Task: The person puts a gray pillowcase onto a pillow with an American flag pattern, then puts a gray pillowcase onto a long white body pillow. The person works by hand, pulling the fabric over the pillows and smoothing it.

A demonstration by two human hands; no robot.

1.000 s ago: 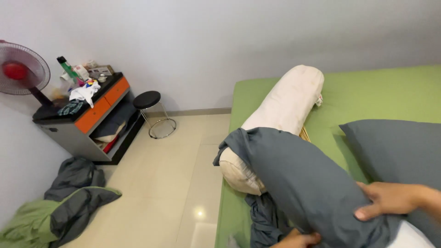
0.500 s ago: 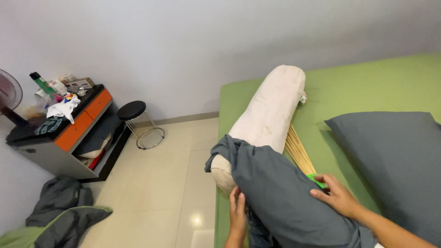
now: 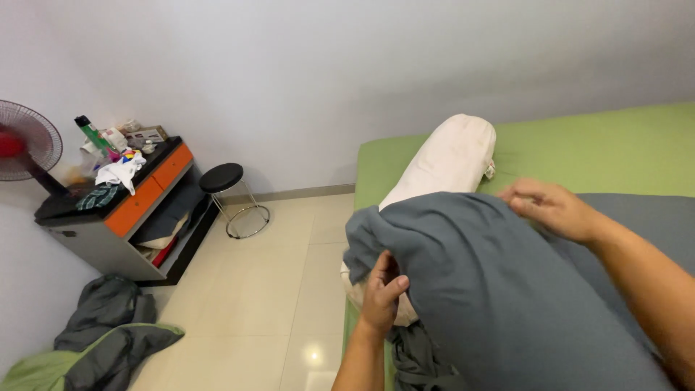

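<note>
A long cream bolster [image 3: 445, 163] lies on the green bed [image 3: 594, 148], its near end covered by a dark grey pillowcase [image 3: 492, 289]. My left hand [image 3: 382, 289] grips the open edge of the grey case at the bolster's near end. My right hand [image 3: 552, 208] rests on top of the grey fabric further up, fingers pinching at its upper edge. A second grey pillow [image 3: 662, 217] lies on the bed behind my right arm, mostly hidden.
A black and orange cabinet [image 3: 127, 213] cluttered with bottles and cloths stands at left, with a red fan [image 3: 22, 145] beside it. A round black stool [image 3: 226, 181] stands on the tiled floor. Grey and green cloths [image 3: 101, 340] lie heaped at bottom left.
The grey case has been pulled further up over the bolster. My right hand moved up along the fabric, and my left hand now grips the case's edge. The view shifted right.
</note>
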